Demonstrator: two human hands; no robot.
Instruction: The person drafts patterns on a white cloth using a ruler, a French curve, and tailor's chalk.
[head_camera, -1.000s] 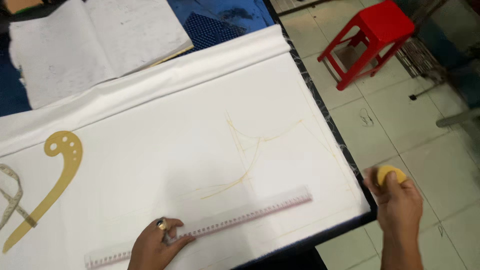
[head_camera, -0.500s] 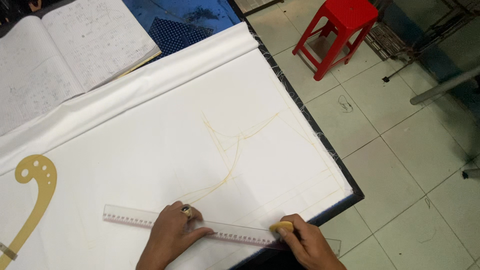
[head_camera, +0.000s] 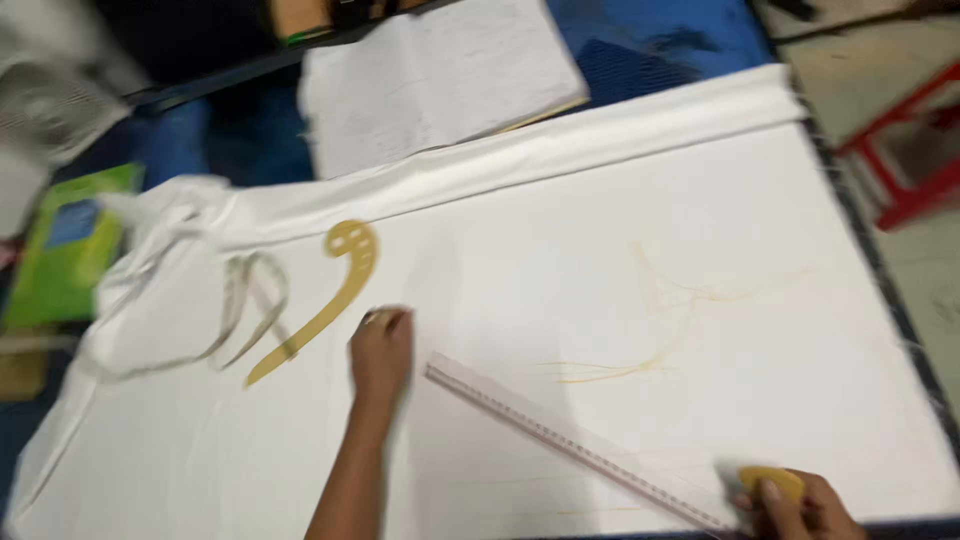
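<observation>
Since half a second ago the left hand (head_camera: 380, 350) has left the long clear plastic ruler (head_camera: 575, 445) and moved up and left across the white cotton cloth (head_camera: 560, 260), so it now lies beside the lower stem of the flat mustard-yellow curved drafting template (head_camera: 320, 305), at the centre left of the frame. The ruler, freed at that end, lies slanted from the middle down to the lower right, so the drawing along it looks paused. The left fingers seem curled loosely on the cloth, though blur makes it hard to tell whether they touch the template. At the lower right edge the right hand (head_camera: 795, 505) pinches a small rounded yellow chalk piece (head_camera: 772, 482) against the ruler's end. Faint yellow curved lines (head_camera: 665, 320) mark the smooth cloth that covers the table, a limp measuring tape (head_camera: 235, 320) loops at the left, and 1 open notebook (head_camera: 440, 75) lies at the top.
</observation>
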